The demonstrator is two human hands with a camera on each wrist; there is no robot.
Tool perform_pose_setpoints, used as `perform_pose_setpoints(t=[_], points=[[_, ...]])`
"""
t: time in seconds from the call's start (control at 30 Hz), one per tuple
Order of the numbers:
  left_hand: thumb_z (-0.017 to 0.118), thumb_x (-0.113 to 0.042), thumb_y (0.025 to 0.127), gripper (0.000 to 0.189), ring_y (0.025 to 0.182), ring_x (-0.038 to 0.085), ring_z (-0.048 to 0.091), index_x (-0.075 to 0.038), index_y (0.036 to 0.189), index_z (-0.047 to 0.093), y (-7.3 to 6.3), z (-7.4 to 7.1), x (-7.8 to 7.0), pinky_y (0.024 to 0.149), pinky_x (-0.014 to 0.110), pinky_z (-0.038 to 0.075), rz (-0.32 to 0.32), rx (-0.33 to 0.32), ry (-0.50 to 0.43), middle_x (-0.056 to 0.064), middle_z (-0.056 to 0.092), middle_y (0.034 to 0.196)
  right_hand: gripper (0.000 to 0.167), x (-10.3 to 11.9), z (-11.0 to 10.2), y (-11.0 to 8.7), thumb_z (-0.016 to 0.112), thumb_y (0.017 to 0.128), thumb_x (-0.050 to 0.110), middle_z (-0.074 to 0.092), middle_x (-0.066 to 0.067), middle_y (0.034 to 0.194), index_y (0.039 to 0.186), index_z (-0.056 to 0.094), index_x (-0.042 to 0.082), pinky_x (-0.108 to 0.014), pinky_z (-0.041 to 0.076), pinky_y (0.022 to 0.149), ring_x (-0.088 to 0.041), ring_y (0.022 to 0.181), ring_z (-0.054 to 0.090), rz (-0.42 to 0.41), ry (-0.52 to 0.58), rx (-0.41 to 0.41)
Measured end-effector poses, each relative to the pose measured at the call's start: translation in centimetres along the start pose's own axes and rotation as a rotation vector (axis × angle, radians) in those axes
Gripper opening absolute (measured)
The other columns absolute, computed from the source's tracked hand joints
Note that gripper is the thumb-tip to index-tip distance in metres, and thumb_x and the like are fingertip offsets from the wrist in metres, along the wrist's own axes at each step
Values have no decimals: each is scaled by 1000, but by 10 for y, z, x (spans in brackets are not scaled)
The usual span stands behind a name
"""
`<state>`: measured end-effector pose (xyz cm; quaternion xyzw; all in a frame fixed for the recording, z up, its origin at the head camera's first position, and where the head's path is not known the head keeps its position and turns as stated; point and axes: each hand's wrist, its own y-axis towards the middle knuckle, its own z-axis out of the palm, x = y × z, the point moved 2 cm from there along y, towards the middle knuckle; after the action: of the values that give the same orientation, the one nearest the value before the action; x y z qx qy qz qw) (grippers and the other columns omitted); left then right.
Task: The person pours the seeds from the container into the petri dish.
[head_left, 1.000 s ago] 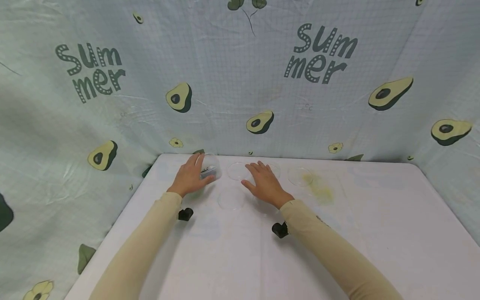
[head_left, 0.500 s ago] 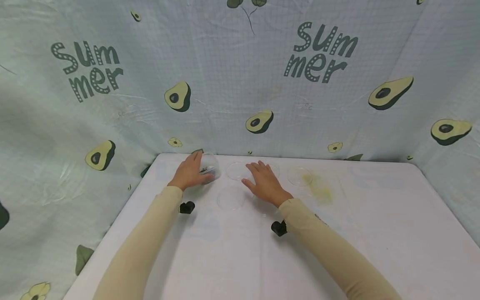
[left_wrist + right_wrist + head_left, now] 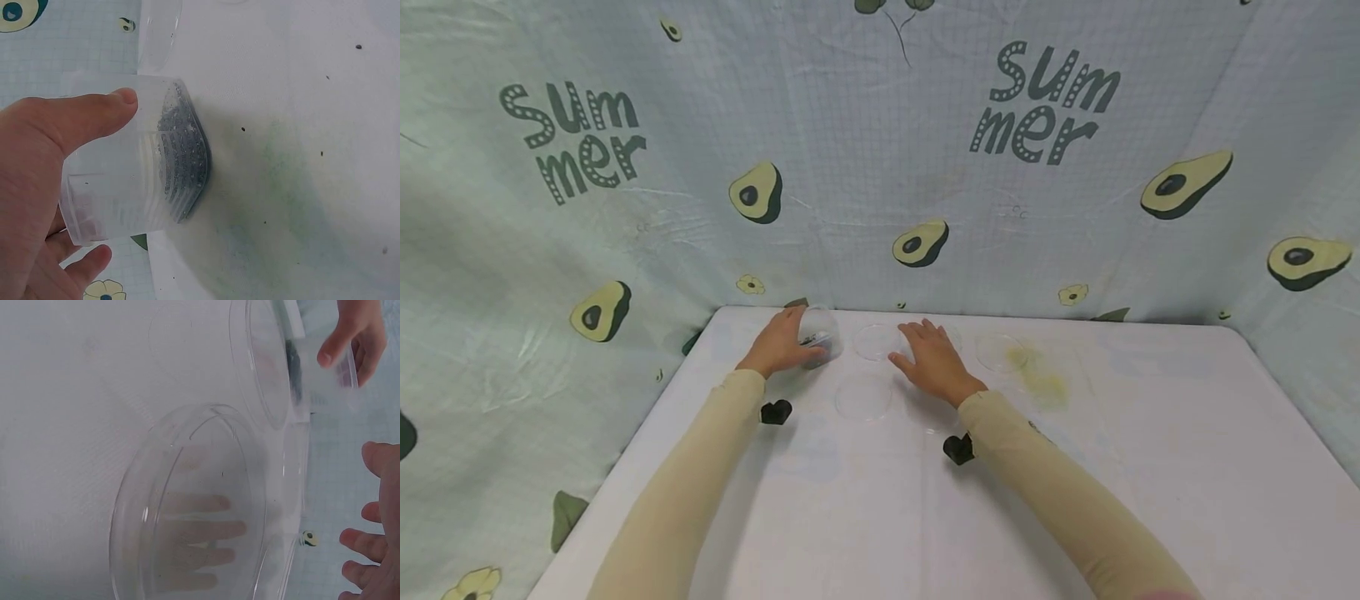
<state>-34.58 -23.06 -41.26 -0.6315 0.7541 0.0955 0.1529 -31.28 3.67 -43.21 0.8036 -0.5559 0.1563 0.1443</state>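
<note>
My left hand point(image 3: 778, 343) grips a clear plastic cup point(image 3: 112, 169) at the back left of the table, thumb on one side and fingers around the other. Dark, fine grains point(image 3: 181, 147) lie in the bottom of the cup, heaped toward one side. Farther right, my right hand point(image 3: 936, 362) hovers with loosely spread fingers point(image 3: 365, 544) and nothing in them. Below it sits a clear round dish point(image 3: 134, 494), showing the hand's shadow or reflection. Another clear dish point(image 3: 240, 369) stands between it and the cup.
More clear round dishes, such as the front one point(image 3: 862, 398) and the right one point(image 3: 997, 353), are spread across the white table point(image 3: 850, 517). A yellow-green stain point(image 3: 1037, 379) marks the cloth. Dark specks point(image 3: 359, 47) lie near the cup. A printed curtain point(image 3: 835, 167) hangs behind.
My left hand has shifted slightly left and settled around the cup, which stays nearly in place. My right hand has drifted a little to the right, still holding nothing.
</note>
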Motion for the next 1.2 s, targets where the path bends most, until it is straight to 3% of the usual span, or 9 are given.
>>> perform_pose_setpoints(t=[0.53,0.7,1.2], points=[[74,-36,84,94,145,40,24,0,152,20,2,2,-1,117,54,25,-24,15,-24,23,24,157,63,-2,7,15,53,97,43,40,-14,152,147,38,7,-51,15,122,-34,147,24,-1,-38,-5],[73,-37,85,93,144,41,25,1,152,21,1,2,1,117,54,26,-3,9,-13,23,25,156,63,-1,11,21,53,97,43,41,-14,152,147,38,7,-51,16,121,-35,147,26,-8,-61,2],[74,-37,84,94,145,38,24,-1,152,21,-1,0,1,118,52,26,-26,21,-19,21,24,157,66,-4,16,32,52,97,45,38,-14,153,148,35,7,-51,15,122,-35,147,24,56,-85,46]])
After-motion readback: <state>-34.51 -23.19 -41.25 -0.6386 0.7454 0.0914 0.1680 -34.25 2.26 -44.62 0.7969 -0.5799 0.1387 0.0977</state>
